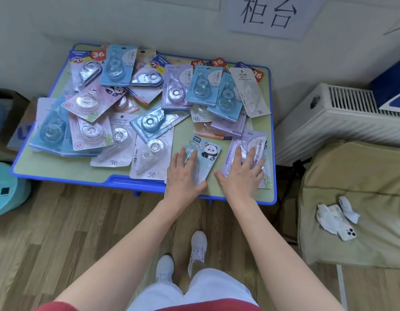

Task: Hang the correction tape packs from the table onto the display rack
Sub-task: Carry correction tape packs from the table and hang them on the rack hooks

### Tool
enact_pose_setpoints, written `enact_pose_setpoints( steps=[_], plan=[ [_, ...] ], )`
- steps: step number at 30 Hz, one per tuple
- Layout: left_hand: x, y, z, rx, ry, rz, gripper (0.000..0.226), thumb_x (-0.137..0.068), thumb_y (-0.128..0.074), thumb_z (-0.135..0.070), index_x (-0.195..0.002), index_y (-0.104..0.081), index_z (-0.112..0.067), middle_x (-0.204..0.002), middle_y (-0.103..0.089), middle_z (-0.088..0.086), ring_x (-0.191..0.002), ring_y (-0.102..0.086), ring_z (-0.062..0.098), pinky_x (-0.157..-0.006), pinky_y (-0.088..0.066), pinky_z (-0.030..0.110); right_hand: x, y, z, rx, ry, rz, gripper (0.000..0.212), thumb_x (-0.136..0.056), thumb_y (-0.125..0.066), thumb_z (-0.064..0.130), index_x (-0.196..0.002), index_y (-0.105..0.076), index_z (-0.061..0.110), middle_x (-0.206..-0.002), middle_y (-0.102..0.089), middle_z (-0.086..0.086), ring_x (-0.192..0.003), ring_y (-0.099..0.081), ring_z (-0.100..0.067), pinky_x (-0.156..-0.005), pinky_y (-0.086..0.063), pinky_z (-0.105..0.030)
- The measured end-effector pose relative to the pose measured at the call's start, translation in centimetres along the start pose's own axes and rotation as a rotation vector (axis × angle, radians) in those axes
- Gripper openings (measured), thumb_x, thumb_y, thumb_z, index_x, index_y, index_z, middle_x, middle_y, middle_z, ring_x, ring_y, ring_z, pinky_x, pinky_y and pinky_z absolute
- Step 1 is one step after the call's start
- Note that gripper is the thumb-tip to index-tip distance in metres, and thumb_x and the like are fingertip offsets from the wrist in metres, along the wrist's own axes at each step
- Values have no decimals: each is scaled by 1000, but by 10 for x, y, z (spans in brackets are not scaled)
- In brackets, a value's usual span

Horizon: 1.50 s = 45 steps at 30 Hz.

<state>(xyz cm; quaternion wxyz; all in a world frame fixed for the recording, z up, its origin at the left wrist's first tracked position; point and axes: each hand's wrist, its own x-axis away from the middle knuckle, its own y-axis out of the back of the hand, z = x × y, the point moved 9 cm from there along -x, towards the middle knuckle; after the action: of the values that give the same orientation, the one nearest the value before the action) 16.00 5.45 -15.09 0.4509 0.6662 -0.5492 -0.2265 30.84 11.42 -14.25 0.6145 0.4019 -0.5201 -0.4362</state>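
Far left: a teal stool (6,187) stands beside the counter (37,168). Correction tape packs (149,122) lie heaped and overlapping across the counter's left and far areas. Near right edge: left hand (183,178), grip wide, fingers flat on the panda pack (208,150). Right hand (244,173), grip wide, lies flat on the purple pack (254,139) just beside it. Right of the counter: a radiator (342,117), then a cushion (351,176) bearing a phone (348,234).

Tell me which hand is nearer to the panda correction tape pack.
Left. The left hand lies flat on the panda correction tape pack, covering its lower part. The right hand rests on the purple pack just to its right.
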Motion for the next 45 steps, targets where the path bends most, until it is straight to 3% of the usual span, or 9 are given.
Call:
enact_pose_setpoints(
  steps=[7, 16, 22, 29, 36, 45],
  plan=[
    [-2, 0, 4, -76, 70, 61, 91, -82, -65, -42, -153, -11, -22, -158, -7, 15, -143, -11, 29, -114, -10, 37, -3, 5, -2, -44, -23, -6, 89, -87, -59, 42, -151, -2, 21, -157, 3, -13, -140, -5, -47, -113, -17, -50],
    [-1, 7, 8, -76, 105, 123, 90, -80, -66, -41, -152, -15, -25, -157, -10, 17, -142, -16, 32, -112, -16, 39, 9, 2, -4, -127, -42, 68, 100, -80, -65, 37, -151, 5, 26, -156, 8, -14, -138, -7, -48, -113, -17, -51],
    [2, 15, 9, -68, 31, 147, 89, -77, -68, -41, -151, -20, -24, -152, -22, 16, -137, -22, 33, -110, -18, 39, 31, -3, -1, -195, -54, 65, 96, -81, -62, 39, -151, 3, 28, -157, 9, -14, -141, 0, -46, -117, -10, -50],
    [5, 23, 16, -60, -56, 172, 90, -73, -71, -32, -149, -23, -26, -147, -25, 12, -133, -25, 32, -108, -20, 36, 52, -20, 8, -56, -72, 95, 89, -83, -58, 37, -152, -1, 29, -158, 10, -9, -142, 4, -44, -113, -10, -54],
    [6, 23, 21, -93, -109, 184, 93, -74, -72, -35, -150, -19, -26, -153, -18, 13, -139, -18, 30, -111, -18, 39, 59, -20, 4, -102, -161, 22, 85, -84, -59, 56, -150, -9, 36, -159, 6, -3, -142, -6, -39, -108, -23, -53],
    [9, 23, 26, -93, -109, 183, 92, -75, -71, -36, -150, -18, -29, -154, -15, 11, -141, -14, 31, -113, -16, 42, 60, -13, 10, -189, -200, -38, 83, -86, -65, 41, -150, -13, 32, -155, -10, -4, -132, -25, -35, -106, -28, -48]
  ],
)
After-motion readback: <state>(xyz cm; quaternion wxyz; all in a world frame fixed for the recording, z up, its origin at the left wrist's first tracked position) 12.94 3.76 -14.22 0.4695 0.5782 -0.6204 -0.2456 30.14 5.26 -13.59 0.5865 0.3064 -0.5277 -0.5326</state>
